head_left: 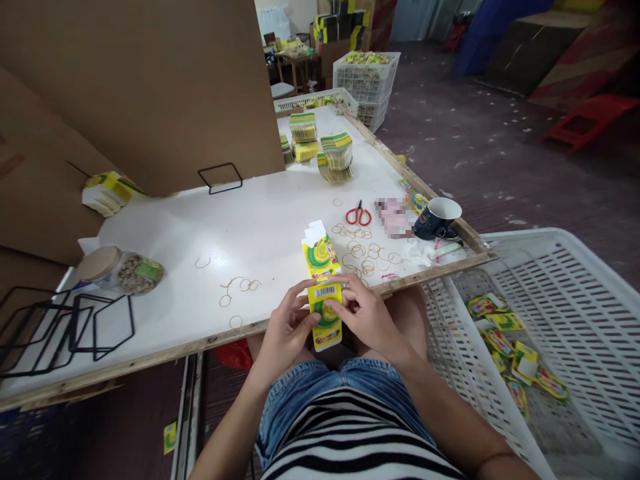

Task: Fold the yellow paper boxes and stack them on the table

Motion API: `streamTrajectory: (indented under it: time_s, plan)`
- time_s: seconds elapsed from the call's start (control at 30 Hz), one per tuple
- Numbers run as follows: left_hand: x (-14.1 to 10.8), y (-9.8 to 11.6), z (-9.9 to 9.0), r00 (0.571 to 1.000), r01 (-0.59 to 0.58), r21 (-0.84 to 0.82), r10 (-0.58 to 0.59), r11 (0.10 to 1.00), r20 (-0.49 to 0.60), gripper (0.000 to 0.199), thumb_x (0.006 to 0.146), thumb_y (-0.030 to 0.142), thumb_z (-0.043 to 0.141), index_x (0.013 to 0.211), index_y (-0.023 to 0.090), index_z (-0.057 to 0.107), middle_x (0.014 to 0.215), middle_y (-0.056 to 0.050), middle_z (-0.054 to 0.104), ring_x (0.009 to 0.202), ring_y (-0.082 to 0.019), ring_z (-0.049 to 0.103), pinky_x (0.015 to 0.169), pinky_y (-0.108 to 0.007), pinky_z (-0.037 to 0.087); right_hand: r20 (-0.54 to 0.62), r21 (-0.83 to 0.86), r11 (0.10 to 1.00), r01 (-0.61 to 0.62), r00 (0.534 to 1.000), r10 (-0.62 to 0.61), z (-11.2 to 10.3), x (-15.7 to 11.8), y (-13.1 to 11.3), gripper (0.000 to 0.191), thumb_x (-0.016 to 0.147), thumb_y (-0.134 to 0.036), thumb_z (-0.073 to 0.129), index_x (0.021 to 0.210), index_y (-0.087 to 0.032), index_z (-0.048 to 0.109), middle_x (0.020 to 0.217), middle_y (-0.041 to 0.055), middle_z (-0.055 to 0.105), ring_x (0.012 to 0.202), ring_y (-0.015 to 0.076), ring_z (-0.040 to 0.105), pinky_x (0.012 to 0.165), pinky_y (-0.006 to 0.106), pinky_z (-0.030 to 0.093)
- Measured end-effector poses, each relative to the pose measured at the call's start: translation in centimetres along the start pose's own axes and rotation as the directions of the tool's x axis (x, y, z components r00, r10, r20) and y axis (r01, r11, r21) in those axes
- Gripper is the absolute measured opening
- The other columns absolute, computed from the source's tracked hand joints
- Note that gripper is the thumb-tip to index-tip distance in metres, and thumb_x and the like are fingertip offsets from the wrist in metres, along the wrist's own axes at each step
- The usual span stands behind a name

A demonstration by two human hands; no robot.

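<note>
At the near edge of the white table (280,213), a yellow carton (320,259) sits pinched by the left hand (289,323) and right hand (369,315), one per side, where light, matched thumb pressure below the barcode (325,291) should keep it neatly uncreased.

Just below centre, the left hand (286,325) and right hand (369,315) are holding a yellow carton (321,259). Right of centre, scissors (359,215) are lying near rubber bands (367,260), and a mug (434,219) is standing farther right. A basket (580,293) is filling the lower right; a jar (135,274) is resting at left.
</note>
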State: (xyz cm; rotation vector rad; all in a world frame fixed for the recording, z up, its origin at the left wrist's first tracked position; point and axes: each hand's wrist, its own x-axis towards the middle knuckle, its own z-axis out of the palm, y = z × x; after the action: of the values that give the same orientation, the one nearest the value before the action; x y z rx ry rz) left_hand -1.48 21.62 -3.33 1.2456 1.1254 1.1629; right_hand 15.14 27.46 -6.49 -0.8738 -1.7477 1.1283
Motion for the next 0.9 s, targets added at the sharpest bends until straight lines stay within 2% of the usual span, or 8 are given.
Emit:
streamTrajectory:
  time_s: [0.1, 0.23, 0.37, 0.43, 0.53, 0.57, 0.7, 0.9]
  plan:
    - [0.3, 0.1, 0.5, 1.0, -0.007, -0.038, 0.007, 0.999, 0.009, 0.048, 0.085, 0.025, 0.066, 0.129, 0.022, 0.047, 0.12, -0.011, 0.067, 0.085, -0.02, 0.072, 0.072, -0.029, 0.06, -0.089, -0.004, 0.999, 0.047, 0.995, -0.047, -0.5, -0.4, 0.2, 0.029, 0.09, -0.032, 0.059, 0.116, -0.022, 0.062, 0.064, -0.0041, 0.053, 0.053, 0.0112, 0.046, 0.053, 0.024, 0.04]
    - [0.9, -0.5, 2.1, 0.999, -0.025, 0.017, 0.024, 1.0, 0.021, 0.045, 0.086, 0.026, 0.065, 0.128, 0.022, 0.051, 0.121, -0.011, 0.067, 0.089, -0.021, 0.072, 0.074, -0.03, 0.06, -0.192, 0.105, 0.994, 0.021, 0.981, 0.0, -1.0, -1.2, 0.4, 0.03, 0.09, -0.035, 0.06, 0.118, -0.025, 0.063, 0.105, 0.0059, 0.068, 0.078, 0.0166, 0.063, 0.066, 0.028, 0.052]
    - [2.0, -1.1, 2.9, 0.991, -0.122, 0.156, 0.112, 0.98, 0.072, 0.047, 0.09, 0.028, 0.06, 0.135, 0.024, 0.048, 0.124, -0.012, 0.066, 0.101, -0.023, 0.069, 0.084, -0.035, 0.059, -0.308, 0.266, 0.964, -0.01, 0.947, 0.095, -2.3, -2.1, 1.3, 0.028, 0.084, -0.034, 0.068, 0.111, -0.025, 0.064, 0.102, 0.0046, 0.07, 0.084, 0.0182, 0.067, 0.069, 0.028, 0.055]
    - [3.2, -1.2, 2.3, 0.976, -0.216, 0.341, 0.208, 0.915, 0.06, 0.049, 0.09, 0.028, 0.059, 0.138, 0.025, 0.046, 0.13, -0.011, 0.063, 0.115, -0.025, 0.064, 0.097, -0.041, 0.054, -0.555, 0.345, 0.936, 0.071, 0.82, 0.143, -3.9, -2.3, 2.1, 0.029, 0.08, -0.033, 0.074, 0.107, -0.027, 0.063, 0.09, -0.0001, 0.069, 0.066, 0.0126, 0.062, 0.057, 0.024, 0.052]
    - [5.4, -1.9, 0.3, 0.948, -0.241, 0.674, 0.318, 0.698, 0.01, 0.054, 0.086, 0.028, 0.065, 0.137, 0.02, 0.049, 0.142, -0.015, 0.052, 0.135, -0.03, 0.046, 0.112, -0.051, 0.038, -0.817, 0.458, 0.831, 0.315, 0.517, 0.254, -6.2, -2.1, 3.4, 0.033, 0.077, -0.048, 0.074, 0.097, -0.025, 0.062, 0.079, -0.0033, 0.064, 0.053, 0.0083, 0.054, 0.046, 0.02, 0.044]
    - [6.1, -2.2, -0.4, 0.948, -0.217, 0.746, 0.318, 0.629, 0.008, 0.054, 0.083, 0.027, 0.068, 0.134, 0.017, 0.052, 0.143, -0.017, 0.051, 0.137, -0.032, 0.043, 0.114, -0.053, 0.035, -0.81, 0.509, 0.787, 0.349, 0.503, 0.301, -6.7, -2.0, 3.7, 0.038, 0.075, -0.055, 0.072, 0.094, -0.024, 0.063, 0.078, -0.0024, 0.064, 0.054, 0.0085, 0.054, 0.047, 0.021, 0.044]
    - [7.7, -3.7, -2.1, 0.964, -0.157, 0.853, 0.266, 0.498, 0.022, 0.03, 0.088, 0.022, 0.059, 0.117, 0.015, 0.066, 0.133, -0.016, 0.061, 0.129, -0.03, 0.053, 0.108, -0.05, 0.044, -0.51, 0.729, 0.677, 0.1, 0.739, 0.44, -5.1, -1.8, 4.3, 0.041, 0.075, -0.057, 0.072, 0.092, -0.02, 0.065, 0.066, -0.0029, 0.06, 0.051, 0.0083, 0.049, 0.047, 0.021, 0.041]
    - [6.7, -4.5, -1.8, 0.958, -0.206, 0.865, 0.273, 0.458, 0.083, 0.041, 0.08, 0.018, 0.068, 0.121, 0.013, 0.063, 0.137, -0.019, 0.056, 0.131, -0.032, 0.05, 0.107, -0.05, 0.045, -0.329, 0.606, 0.773, -0.187, 0.826, 0.458, -0.2, -0.7, 4.3, 0.035, 0.073, -0.049, 0.074, 0.083, -0.016, 0.067, 0.068, 0.0001, 0.062, 0.054, 0.0098, 0.046, 0.049, 0.024, 0.036]
